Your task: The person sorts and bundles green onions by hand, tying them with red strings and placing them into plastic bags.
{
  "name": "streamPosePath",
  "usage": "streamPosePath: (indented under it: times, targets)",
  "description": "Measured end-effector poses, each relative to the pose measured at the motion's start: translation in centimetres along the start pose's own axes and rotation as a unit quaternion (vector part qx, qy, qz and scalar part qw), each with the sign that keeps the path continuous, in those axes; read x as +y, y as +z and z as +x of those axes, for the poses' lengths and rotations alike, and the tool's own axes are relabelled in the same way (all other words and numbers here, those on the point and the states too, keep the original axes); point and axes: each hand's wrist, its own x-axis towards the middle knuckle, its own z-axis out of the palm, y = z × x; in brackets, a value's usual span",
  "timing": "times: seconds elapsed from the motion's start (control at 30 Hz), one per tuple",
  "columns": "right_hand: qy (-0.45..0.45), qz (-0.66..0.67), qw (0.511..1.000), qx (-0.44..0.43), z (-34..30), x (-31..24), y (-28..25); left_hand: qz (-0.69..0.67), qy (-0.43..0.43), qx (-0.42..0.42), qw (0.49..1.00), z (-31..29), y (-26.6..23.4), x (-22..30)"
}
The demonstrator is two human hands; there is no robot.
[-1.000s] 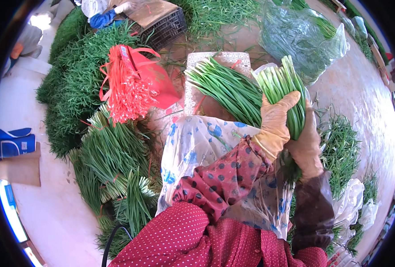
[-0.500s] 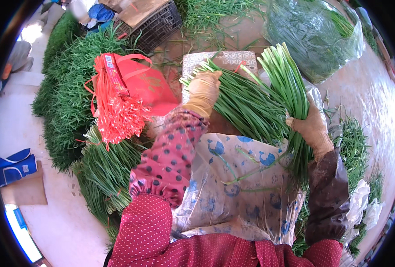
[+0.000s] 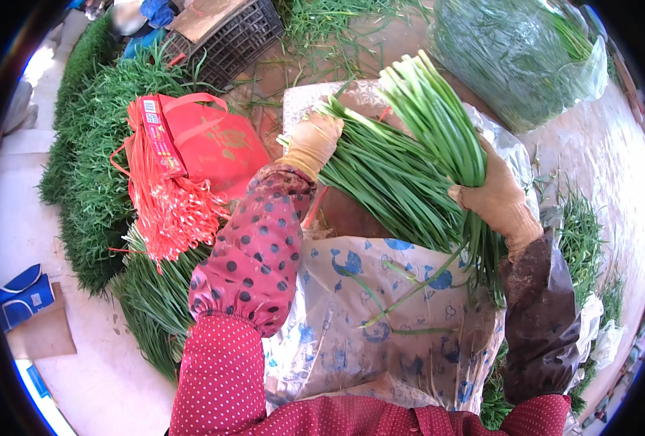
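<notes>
In my gloved right hand (image 3: pixel 498 190) is a bunch of green chives (image 3: pixel 446 120), its pale cut ends pointing up and away and its leaves hanging beside my forearm. My gloved left hand (image 3: pixel 315 139) is closed at the pale ends of a larger pile of chives (image 3: pixel 402 182); the glove hides its fingertips. That pile lies slantwise on a patterned low stand (image 3: pixel 297 102), its leaf tips toward my right hand. Across my lap spreads a clear plastic apron (image 3: pixel 380 349) with blue prints, and a few loose leaves lie on it.
To the left, a red bag (image 3: pixel 228 142) carries a bundle of red ties (image 3: pixel 166 211). Stacked greens (image 3: pixel 94 174) and more chives (image 3: pixel 155 298) lie around it. A black crate (image 3: pixel 239 43) stands at the far left, and a filled plastic bag (image 3: pixel 515 62) at the far right.
The view has shifted a little. My right hand has brought its bunch left, closer over the pile, with the stems leaning further left. My left hand stays at the pile's cut ends.
</notes>
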Motion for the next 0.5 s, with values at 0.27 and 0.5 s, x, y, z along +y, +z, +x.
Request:
streamPosePath:
  times: [0.27,0.5]
  targets:
    - [0.013,-0.023,0.999,-0.02,5.8,-2.8,8.6,-0.645,-0.185,0.085,0.737,-2.1,2.3,-2.4]
    - [0.091,-0.113,0.985,-0.089,7.5,-2.1,13.1,-0.884,-0.28,0.08,0.366,-3.2,2.9,-5.1]
